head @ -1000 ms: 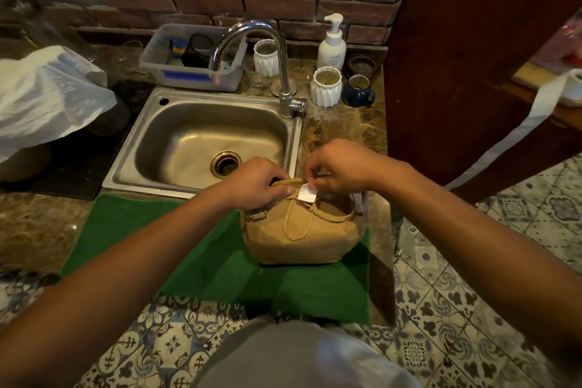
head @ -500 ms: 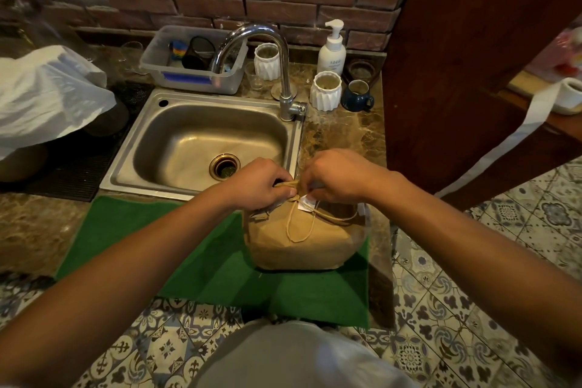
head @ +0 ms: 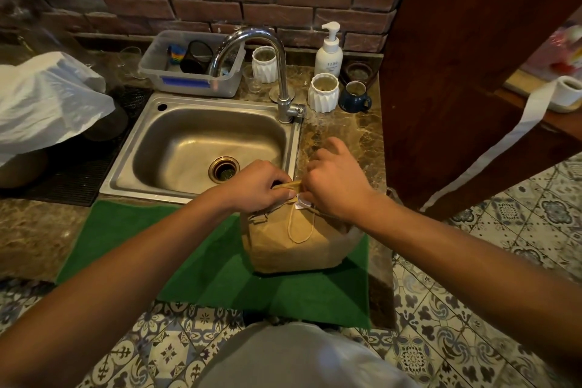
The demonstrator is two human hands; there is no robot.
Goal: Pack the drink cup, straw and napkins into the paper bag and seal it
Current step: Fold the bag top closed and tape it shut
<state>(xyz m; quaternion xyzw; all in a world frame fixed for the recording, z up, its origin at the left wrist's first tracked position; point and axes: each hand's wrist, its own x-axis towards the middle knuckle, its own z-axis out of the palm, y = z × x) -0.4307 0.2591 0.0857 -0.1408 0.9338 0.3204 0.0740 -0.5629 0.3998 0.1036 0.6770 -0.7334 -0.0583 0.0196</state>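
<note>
1. Both hands meet at the mouth of the paper bag [head: 296,242]. The left hand [head: 256,187] has its fingers curled round the gathered top edge, pinching it together. The right hand [head: 338,181] grips the same edge from the other side, thumb and forefinger closed on the paper, the outer fingers lifted loosely.

2. The bag stands upright on the green mat [head: 189,261], towards the mat's right edge and just in front of the sink's [head: 201,148] near right corner. Its rope handle [head: 299,228] hangs down the front face as a loop.

3. The folded top [head: 288,185] runs left to right between the two hands, so its long axis lies across the person's body. Each hand holds one end, and neither is clearly nearer; the fold sits directly between them.

4. A small white tag or sticker [head: 301,205] shows just below the right hand, at the bag's mouth. Whether it is already stuck to the paper cannot be told.

5. The cup, straw and napkins are not visible; I judge they are already inside, since the top is pinched together.

6. Sealing looks like the step in hand. The next move probably calls for pressing the fold down along that left-right line while the left hand keeps it gathered.
</note>
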